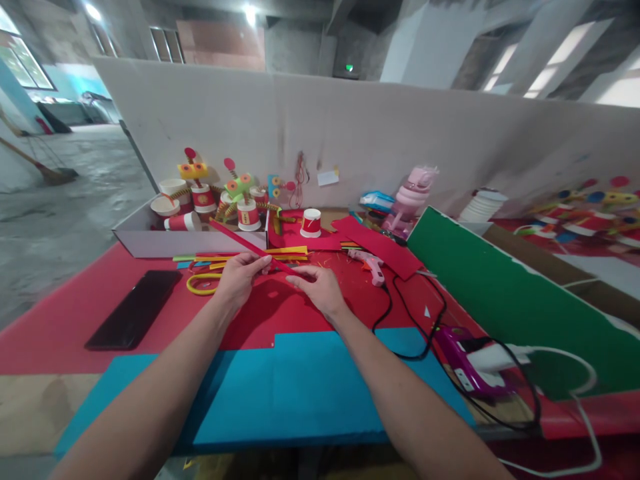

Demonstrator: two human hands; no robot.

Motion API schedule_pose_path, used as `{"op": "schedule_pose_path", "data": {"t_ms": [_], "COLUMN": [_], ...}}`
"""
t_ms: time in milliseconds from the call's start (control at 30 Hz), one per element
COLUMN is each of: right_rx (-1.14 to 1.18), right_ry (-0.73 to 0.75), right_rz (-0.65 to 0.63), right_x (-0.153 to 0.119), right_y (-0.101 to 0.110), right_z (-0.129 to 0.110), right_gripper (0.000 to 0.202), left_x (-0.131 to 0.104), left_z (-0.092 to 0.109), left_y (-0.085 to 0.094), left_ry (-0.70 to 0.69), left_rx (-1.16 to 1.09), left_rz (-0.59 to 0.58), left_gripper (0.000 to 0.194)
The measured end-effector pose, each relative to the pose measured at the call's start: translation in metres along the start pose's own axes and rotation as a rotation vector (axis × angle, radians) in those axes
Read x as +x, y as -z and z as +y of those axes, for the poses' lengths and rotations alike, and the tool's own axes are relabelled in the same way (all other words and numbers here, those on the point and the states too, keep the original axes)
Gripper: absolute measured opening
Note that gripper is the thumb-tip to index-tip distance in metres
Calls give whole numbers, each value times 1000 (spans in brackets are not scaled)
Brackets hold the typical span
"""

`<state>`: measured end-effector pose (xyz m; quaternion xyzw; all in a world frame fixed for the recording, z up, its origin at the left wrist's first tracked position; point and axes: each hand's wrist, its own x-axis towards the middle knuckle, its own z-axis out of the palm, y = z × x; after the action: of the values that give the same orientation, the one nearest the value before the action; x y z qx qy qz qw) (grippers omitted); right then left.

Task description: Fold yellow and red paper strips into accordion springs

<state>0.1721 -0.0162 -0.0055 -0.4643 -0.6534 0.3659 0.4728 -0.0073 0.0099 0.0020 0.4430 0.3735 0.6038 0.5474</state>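
Note:
A long red paper strip (235, 237) slants above the table, held between both hands. My left hand (243, 277) pinches it near its middle, and my right hand (317, 287) has thumb and fingers closed on its lower right end. Behind my left hand lie yellow and red strips (293, 251) and yellow-handled scissors (200, 285). A pink glue gun (370, 265) rests to the right of my right hand. A red and white paper cup (311, 223) stands upside down beyond the hands.
A white box (200, 245) with cup figures stands at the back left. A black phone (135, 310) lies at left. Blue sheets (300, 393) cover the front edge. At right are a purple power strip (470, 363), cables and a green board (500, 293).

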Motion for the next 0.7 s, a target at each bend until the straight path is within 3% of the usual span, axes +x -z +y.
{"op": "schedule_pose_path", "data": {"t_ms": [500,700], "right_rx": [133,212], "right_ry": [-102,-190], "right_rz": [59,54], "right_x": [2,3], "right_y": [-3,-6], "right_z": [2,5], "right_gripper": [21,25], "left_x": [1,-2], "left_z": [-1,4], "left_y": [1,-4], "left_ry": [-10,-14], "left_rx": [-24,23], "left_rz": [-5,63], "left_gripper": [23,24]}}
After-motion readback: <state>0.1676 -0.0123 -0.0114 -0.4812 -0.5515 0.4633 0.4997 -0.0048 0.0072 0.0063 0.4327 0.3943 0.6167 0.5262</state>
